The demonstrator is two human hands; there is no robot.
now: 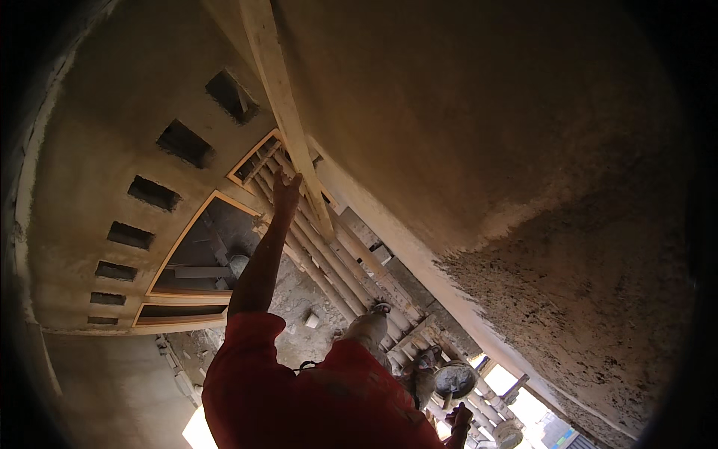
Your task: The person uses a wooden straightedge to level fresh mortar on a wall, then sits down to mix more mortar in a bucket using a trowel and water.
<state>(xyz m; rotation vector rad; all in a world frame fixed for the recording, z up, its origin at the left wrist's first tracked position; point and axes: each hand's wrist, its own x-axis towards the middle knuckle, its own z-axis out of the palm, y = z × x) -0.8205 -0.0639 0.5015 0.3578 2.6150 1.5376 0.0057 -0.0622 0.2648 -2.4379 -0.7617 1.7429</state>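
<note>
Close by, a person in a red shirt [299, 396] stands with one leg [366, 331] over a row of poles [318, 273]. Low down, their right hand [459, 419] is curled near a dark round basin [455, 370] of grey mix; whether it grips anything, I can't tell. The left hand [286, 198] reaches up, its fingertips at the left edge of a long pale board [280, 86]; I can't make out whether they close on it. That board slants up alongside the right-hand wall [568, 224], partly smooth, partly rough. Farther off, the left-hand wall [75, 187] has dark rectangular openings [153, 192] above an orange-edged frame [187, 298].
</note>
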